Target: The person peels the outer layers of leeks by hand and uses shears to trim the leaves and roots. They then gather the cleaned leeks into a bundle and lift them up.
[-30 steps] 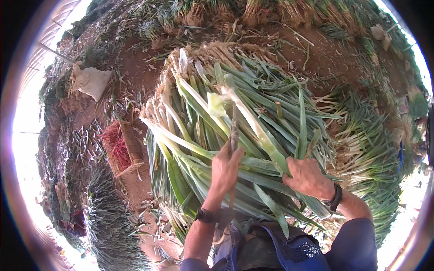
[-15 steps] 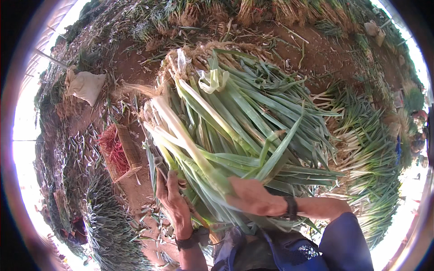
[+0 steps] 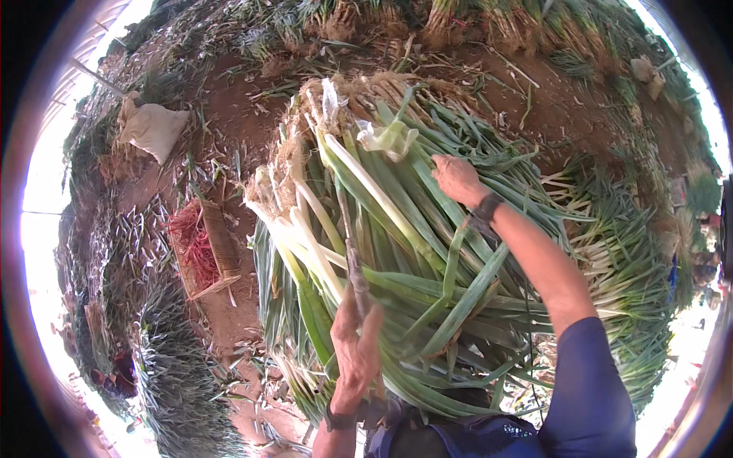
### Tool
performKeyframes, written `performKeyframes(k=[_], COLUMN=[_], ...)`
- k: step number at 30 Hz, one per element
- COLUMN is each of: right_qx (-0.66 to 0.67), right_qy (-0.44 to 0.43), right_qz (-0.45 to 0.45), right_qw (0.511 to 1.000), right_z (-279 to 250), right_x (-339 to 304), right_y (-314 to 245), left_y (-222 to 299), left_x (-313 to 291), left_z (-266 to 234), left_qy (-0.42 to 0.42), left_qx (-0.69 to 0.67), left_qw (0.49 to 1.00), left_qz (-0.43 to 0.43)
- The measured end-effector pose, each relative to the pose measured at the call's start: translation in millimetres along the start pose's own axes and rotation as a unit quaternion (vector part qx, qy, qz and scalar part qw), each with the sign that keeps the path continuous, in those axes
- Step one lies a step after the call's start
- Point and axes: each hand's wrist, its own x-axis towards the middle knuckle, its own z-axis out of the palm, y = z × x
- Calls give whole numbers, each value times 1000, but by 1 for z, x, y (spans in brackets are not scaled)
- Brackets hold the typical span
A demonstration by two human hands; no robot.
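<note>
A big heap of green onions (image 3: pixel 382 206) lies in front of me, roots toward the far left and green leaves toward the right. My left hand (image 3: pixel 356 347) is closed round a slim, soil-stained knife-like tool (image 3: pixel 353 263), its thin end pointing away over the white stalks. On the heap's right side my right hand (image 3: pixel 458 181) rests among the leaves with its fingers curled; what is in them, if anything, is hidden. A pale crumpled strip (image 3: pixel 389 139) lies on the onions just beyond that hand.
To the left, a basket (image 3: pixel 223 252) of red ties (image 3: pixel 192 248) sits on the soil. A whitish sack (image 3: pixel 153 130) stands farther off. More green onions (image 3: pixel 626 267) are laid out at the right, and leafy piles (image 3: pixel 179 374) cover the near left.
My right hand has let go of the thick onion near me and moved away to the far right of the heap. My left hand has shifted right, bringing the tool over the stalks.
</note>
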Motion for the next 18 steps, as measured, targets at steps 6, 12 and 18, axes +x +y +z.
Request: performKeyframes(k=[6, 12, 18], right_qx=[-138, -97, -31], right_qy=[-63, -55, -126], right_qz=[111, 79, 28], right_qw=[982, 991, 991], right_z=[17, -10, -48], right_x=[26, -18, -106], right_y=[-50, -27, -18], left_y=[3, 7, 27], left_x=[-6, -8, -19], left_z=[-1, 18, 35], left_qy=[-55, -66, -85], left_qx=[35, 68, 82], left_qw=[995, 995, 992], left_qz=[-78, -25, -51])
